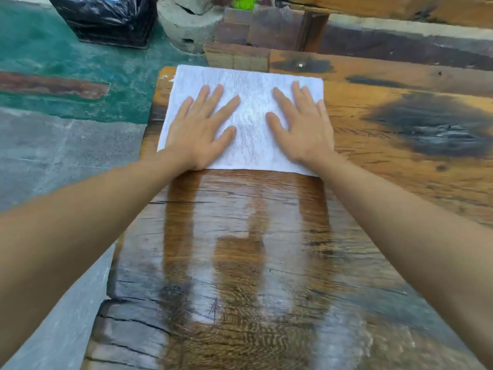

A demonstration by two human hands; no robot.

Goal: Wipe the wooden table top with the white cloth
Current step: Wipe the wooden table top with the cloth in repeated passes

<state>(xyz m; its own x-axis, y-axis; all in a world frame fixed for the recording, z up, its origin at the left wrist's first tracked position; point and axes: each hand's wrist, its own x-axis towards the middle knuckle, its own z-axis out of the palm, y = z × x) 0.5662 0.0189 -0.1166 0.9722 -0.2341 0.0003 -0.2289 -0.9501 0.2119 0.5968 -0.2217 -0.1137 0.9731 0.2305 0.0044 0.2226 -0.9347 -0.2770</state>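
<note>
Fingers (213,102) spread wide and flat on a white cloth (250,76) at the far left corner of a wooden table top (240,263), nothing pinched, nothing curled. Left hand (197,129) pressed on the left half of the cloth, right hand (304,126) on the right half, thumbs pointed inward with a bare strip of fabric between. Both forearms stretched forward from the near edge.

Cloth laid open as a near-flat rectangle, its far edge close to the end of the board, its left edge just inside the table's side. Thin, loosely woven and soft by the look of it: light, limp, with no stiffness of its own, likely to bunch or fold under if pushed from one edge only. Best handled as shown, palms down across both halves, pressure spread evenly so the fabric drags flat rather than rolling.

Glossy streaks (178,222) on the boards between cloth and viewer, apparently damp, running lengthwise; duller, drier-looking wood to the right around a dark burnt-looking patch (432,126). Wet planks probably slick under the fabric, rough cracks near the front edge likely to snag its weave.

Beyond the table: a black plastic bag (106,17), a concrete block (186,25), stacked timber offcuts (237,57), green-painted ground (53,49).
</note>
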